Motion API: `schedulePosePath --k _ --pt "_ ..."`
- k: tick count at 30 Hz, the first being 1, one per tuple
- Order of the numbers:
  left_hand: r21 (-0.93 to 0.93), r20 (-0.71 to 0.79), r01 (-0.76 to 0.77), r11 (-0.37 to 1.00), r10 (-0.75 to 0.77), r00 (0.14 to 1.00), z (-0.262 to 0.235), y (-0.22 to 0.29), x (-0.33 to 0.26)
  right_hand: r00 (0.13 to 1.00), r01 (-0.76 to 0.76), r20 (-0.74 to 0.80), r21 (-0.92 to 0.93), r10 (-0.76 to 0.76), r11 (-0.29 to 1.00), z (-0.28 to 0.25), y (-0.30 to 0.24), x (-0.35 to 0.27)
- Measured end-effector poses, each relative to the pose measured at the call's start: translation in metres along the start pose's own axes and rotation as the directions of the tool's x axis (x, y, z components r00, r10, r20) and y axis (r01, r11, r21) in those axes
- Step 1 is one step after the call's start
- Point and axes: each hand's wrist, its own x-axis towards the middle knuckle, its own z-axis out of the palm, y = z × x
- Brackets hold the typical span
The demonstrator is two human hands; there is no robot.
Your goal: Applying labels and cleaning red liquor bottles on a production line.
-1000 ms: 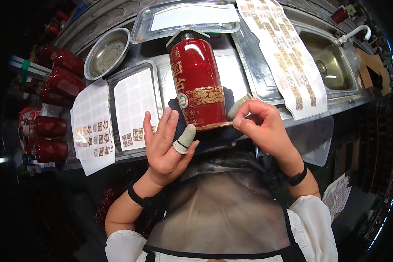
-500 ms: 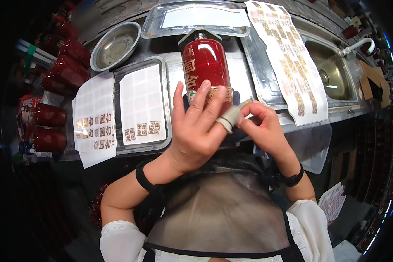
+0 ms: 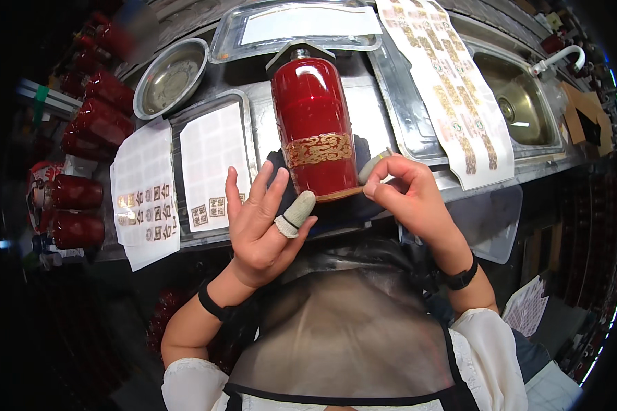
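The left hand (image 3: 260, 233) is open, fingers spread, its pale finger cot (image 3: 297, 211) near the base of a red bottle (image 3: 310, 103). The right hand (image 3: 410, 195) curls thumb and forefinger together by the base's other corner; whether they grip anything is unclear. The bottle lies just beyond and between both hands, neck pointing away, gold band (image 3: 319, 150) uppermost. A sheet (image 3: 142, 164) lies left of the left hand.
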Motion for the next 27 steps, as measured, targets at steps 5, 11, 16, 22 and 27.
schedulePosePath --k 5,11,16,22,27 --pt "0.084 -0.009 -0.066 0.994 0.067 0.998 0.005 0.004 0.012 1.000 0.013 -0.013 0.017 -0.013 1.000 0.000 0.005 0.002" --pt "0.165 0.004 -0.176 0.970 0.178 0.984 0.012 0.013 0.040 0.999 0.024 -0.025 0.001 -0.024 1.000 0.002 0.007 0.002" --pt "0.094 -0.050 -0.100 0.991 0.105 0.993 0.023 0.011 0.045 0.999 0.025 -0.033 -0.025 -0.026 0.999 0.004 0.004 0.003" --pt "-0.101 -0.048 0.060 0.993 -0.065 0.997 0.012 0.005 0.028 0.999 0.039 -0.015 -0.045 -0.040 0.998 0.003 -0.002 -0.001" --pt "-0.054 0.017 0.011 0.998 -0.011 1.000 0.001 0.000 0.001 0.999 0.032 -0.022 -0.029 -0.032 0.999 0.003 0.000 0.001"
